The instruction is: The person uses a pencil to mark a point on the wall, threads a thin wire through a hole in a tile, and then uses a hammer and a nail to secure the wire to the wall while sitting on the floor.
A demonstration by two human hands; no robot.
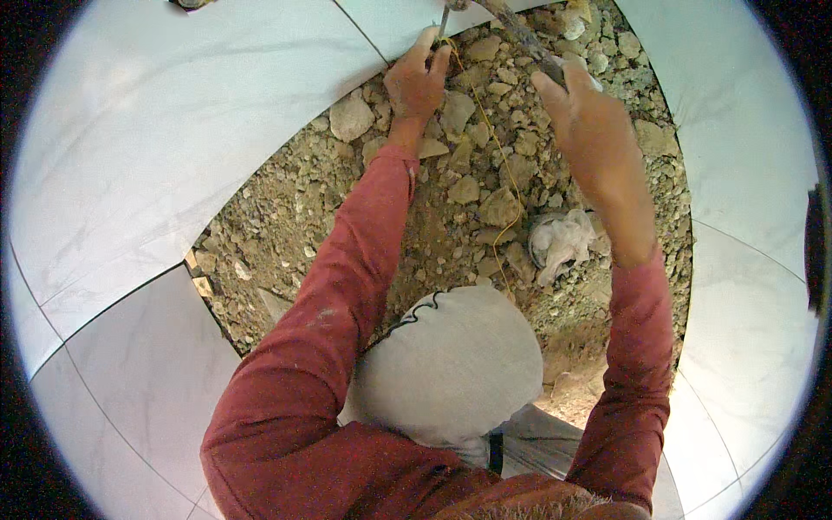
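My left hand reaches to the tile edge at the top, its thumb and finger pinched around a thin upright metal nail. A yellow string runs from beside the nail down across the rubble toward my knee. My right hand is wrapped round the worn handle of a hammer, which slants up to the left. The hammer's head lies at the top edge of the view, partly cut off, just above the nail. Whether the two touch I cannot tell.
Pale marbled floor tiles border a patch of broken stones and soil. A crumpled whitish plastic bag lies on the rubble below my right hand. My grey-clothed knee is at the lower middle. A larger stone sits left of my left wrist.
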